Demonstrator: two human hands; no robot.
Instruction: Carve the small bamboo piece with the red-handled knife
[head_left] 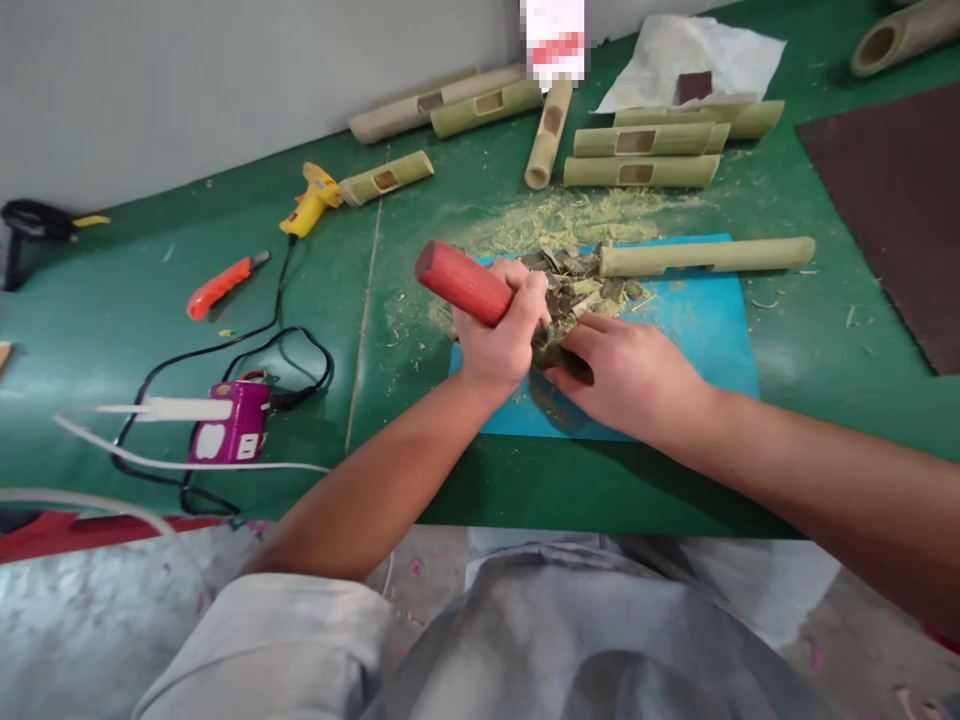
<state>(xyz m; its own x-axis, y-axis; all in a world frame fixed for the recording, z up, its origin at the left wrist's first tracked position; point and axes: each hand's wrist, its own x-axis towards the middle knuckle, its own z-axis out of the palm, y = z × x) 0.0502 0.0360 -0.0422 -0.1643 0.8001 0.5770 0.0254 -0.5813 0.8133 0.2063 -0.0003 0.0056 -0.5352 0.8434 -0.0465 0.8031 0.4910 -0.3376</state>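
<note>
My left hand (499, 325) is closed round the thick red handle (461, 280) of a tool whose working end is hidden below the fist. Close beside it, my right hand (637, 375) has its thumb and fingers closed on a dark greenish-brown bamboo piece (559, 357), mostly covered by the hands. Both hands are over a blue sheet (705, 360) on the table. Bamboo chips (574, 285) lie heaped just beyond my fingers. Behind the right hand, a pale bamboo tube (750, 255) with a notch rests across the sheet.
Several notched bamboo tubes (645, 172) lie along the back, near white paper (697, 60). Yellowish shavings (577, 215) cover the green table (420, 450) there. To the left are a yellow glue gun (311, 200), an orange utility knife (225, 287) and a corded purple box (232, 420).
</note>
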